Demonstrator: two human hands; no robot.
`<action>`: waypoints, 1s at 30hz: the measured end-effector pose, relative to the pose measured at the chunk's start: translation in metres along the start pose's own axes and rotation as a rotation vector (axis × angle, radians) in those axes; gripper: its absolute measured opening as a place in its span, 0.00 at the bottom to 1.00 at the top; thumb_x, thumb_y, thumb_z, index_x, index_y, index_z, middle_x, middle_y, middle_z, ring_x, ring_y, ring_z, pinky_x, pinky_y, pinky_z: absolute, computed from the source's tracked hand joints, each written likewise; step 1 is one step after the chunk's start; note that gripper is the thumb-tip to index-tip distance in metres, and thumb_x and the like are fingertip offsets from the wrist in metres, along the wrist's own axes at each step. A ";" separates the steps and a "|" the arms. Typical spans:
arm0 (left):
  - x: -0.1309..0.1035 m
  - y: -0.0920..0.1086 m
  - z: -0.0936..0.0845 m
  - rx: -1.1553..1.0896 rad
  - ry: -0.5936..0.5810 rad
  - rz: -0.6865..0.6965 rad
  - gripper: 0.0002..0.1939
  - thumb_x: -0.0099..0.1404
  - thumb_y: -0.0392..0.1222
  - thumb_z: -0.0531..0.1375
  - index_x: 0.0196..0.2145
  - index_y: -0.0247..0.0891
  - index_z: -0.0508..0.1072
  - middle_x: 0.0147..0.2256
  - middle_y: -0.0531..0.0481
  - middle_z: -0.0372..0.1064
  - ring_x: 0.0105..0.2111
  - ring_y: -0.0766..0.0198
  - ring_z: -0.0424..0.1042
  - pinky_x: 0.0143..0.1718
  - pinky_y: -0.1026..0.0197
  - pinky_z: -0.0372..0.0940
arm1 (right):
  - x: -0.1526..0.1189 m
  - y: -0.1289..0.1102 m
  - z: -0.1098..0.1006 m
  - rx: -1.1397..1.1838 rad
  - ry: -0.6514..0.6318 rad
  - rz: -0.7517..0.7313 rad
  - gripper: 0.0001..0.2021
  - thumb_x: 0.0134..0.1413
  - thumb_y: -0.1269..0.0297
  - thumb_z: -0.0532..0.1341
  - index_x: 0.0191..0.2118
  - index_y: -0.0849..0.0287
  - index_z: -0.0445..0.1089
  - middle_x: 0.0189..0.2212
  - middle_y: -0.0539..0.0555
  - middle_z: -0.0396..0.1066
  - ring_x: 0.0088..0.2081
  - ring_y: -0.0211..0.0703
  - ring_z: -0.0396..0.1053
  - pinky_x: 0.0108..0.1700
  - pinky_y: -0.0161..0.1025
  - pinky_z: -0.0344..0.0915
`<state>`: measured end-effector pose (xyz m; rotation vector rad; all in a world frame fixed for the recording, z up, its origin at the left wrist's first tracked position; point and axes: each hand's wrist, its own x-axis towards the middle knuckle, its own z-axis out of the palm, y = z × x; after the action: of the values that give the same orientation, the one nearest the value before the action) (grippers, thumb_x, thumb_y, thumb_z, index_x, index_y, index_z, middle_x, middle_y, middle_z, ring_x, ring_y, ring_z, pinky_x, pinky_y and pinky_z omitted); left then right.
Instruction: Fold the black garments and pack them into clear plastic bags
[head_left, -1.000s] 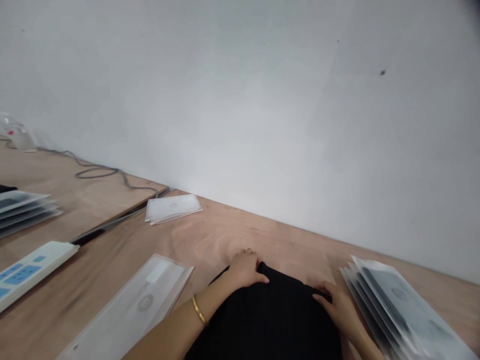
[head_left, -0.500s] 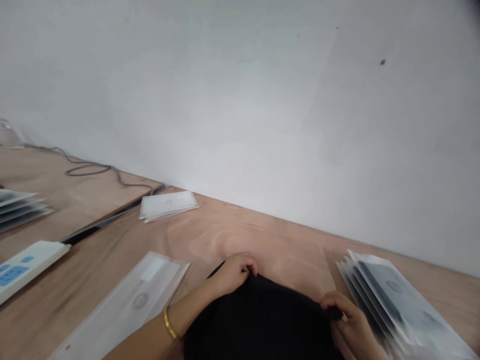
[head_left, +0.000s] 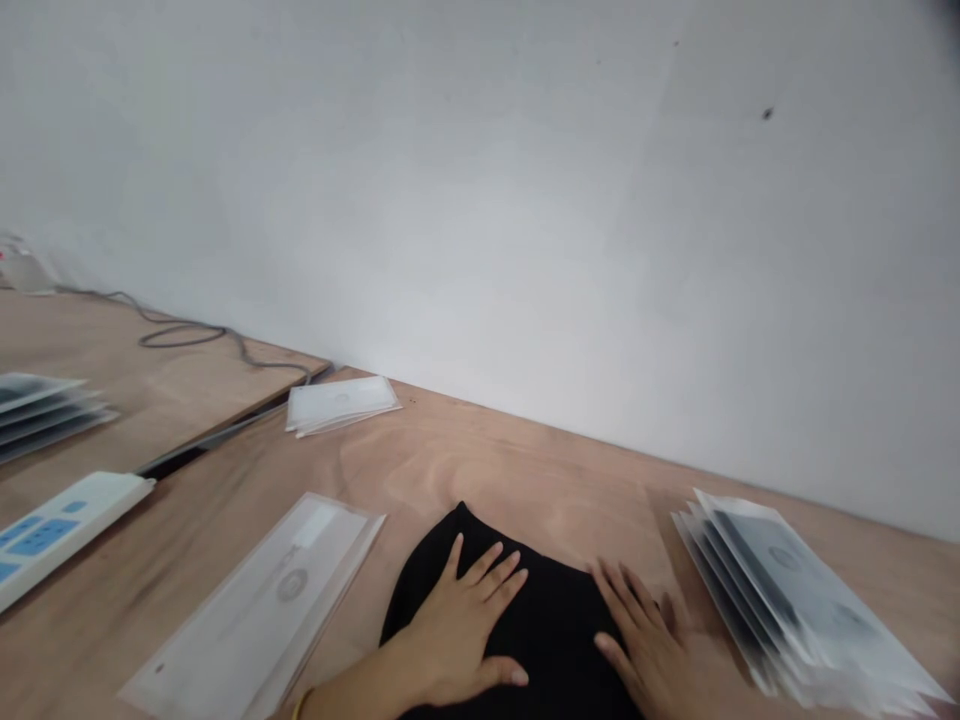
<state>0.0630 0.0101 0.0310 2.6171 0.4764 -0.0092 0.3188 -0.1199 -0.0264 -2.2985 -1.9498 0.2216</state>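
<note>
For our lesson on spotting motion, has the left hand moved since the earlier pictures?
Yes. Judged against the pale packets by the wall, the left hand has moved farther away, towards the person.

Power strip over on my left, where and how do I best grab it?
I'd take the power strip near its far end, left hand coming from above, thumb and fingers on its two long sides. It lies flat, long and narrow, with straight sides raised off the table; its near end is out of view.
</note>
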 end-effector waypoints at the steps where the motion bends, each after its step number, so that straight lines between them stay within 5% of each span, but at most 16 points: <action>1: 0.001 -0.001 -0.001 0.002 0.011 -0.001 0.41 0.63 0.68 0.48 0.65 0.43 0.46 0.65 0.39 0.42 0.64 0.44 0.39 0.57 0.29 0.25 | 0.001 0.007 -0.002 0.033 -0.001 0.033 0.27 0.59 0.49 0.47 0.63 0.44 0.49 0.64 0.50 0.50 0.64 0.56 0.48 0.58 0.71 0.45; 6: 0.034 -0.003 -0.021 0.100 0.203 -0.081 0.17 0.71 0.45 0.50 0.54 0.41 0.65 0.54 0.43 0.64 0.57 0.51 0.57 0.60 0.37 0.33 | 0.012 0.036 -0.019 0.271 0.041 0.097 0.19 0.52 0.58 0.56 0.50 0.52 0.69 0.48 0.56 0.71 0.51 0.53 0.66 0.53 0.53 0.60; 10: 0.077 -0.014 -0.032 0.133 0.084 -0.127 0.22 0.52 0.52 0.68 0.40 0.36 0.74 0.47 0.38 0.67 0.50 0.41 0.62 0.51 0.40 0.54 | 0.022 0.034 -0.039 0.437 -0.042 0.082 0.05 0.40 0.66 0.60 0.28 0.57 0.68 0.30 0.52 0.71 0.37 0.47 0.68 0.40 0.42 0.63; 13: 0.096 -0.027 -0.033 0.119 -0.026 -0.122 0.23 0.42 0.53 0.72 0.33 0.37 0.75 0.37 0.43 0.72 0.41 0.45 0.69 0.42 0.49 0.62 | 0.020 0.034 -0.046 0.550 -0.081 0.063 0.06 0.39 0.67 0.58 0.29 0.56 0.66 0.30 0.50 0.71 0.36 0.45 0.69 0.39 0.38 0.63; 16: 0.102 -0.035 -0.037 0.096 -0.119 -0.119 0.20 0.43 0.54 0.71 0.31 0.39 0.75 0.29 0.49 0.73 0.30 0.54 0.71 0.33 0.57 0.63 | 0.017 0.040 -0.046 0.744 -0.149 0.068 0.09 0.40 0.65 0.59 0.32 0.56 0.69 0.31 0.50 0.73 0.38 0.47 0.71 0.41 0.39 0.64; 20: 0.088 -0.027 -0.059 0.089 -0.111 -0.102 0.12 0.52 0.47 0.67 0.34 0.40 0.75 0.32 0.50 0.73 0.30 0.58 0.71 0.31 0.61 0.62 | 0.015 0.050 -0.047 0.725 -0.024 0.166 0.06 0.43 0.62 0.58 0.29 0.56 0.69 0.25 0.49 0.70 0.31 0.47 0.69 0.35 0.40 0.63; 24: 0.047 0.007 -0.078 0.150 0.038 -0.085 0.10 0.63 0.40 0.57 0.42 0.40 0.71 0.43 0.45 0.69 0.42 0.52 0.68 0.42 0.55 0.61 | -0.003 0.053 -0.054 0.606 0.213 0.147 0.05 0.48 0.60 0.58 0.30 0.54 0.67 0.29 0.51 0.68 0.35 0.46 0.67 0.39 0.41 0.61; 26: 0.023 0.024 -0.070 0.229 0.080 -0.089 0.09 0.63 0.36 0.54 0.40 0.39 0.71 0.42 0.44 0.68 0.41 0.51 0.68 0.42 0.53 0.62 | -0.021 0.053 -0.052 0.524 0.286 0.058 0.02 0.48 0.63 0.58 0.29 0.53 0.67 0.30 0.52 0.68 0.35 0.46 0.67 0.39 0.40 0.62; 30: -0.018 0.042 -0.022 0.334 0.007 -0.104 0.12 0.61 0.30 0.54 0.40 0.39 0.71 0.40 0.44 0.68 0.36 0.51 0.70 0.34 0.54 0.65 | -0.063 0.049 -0.027 0.394 0.252 -0.063 0.08 0.38 0.73 0.57 0.25 0.51 0.67 0.28 0.52 0.69 0.34 0.47 0.68 0.37 0.40 0.64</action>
<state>0.0583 -0.0202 0.0707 2.9137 0.6625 -0.1229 0.3612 -0.1898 -0.0068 -1.9096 -1.6771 0.2667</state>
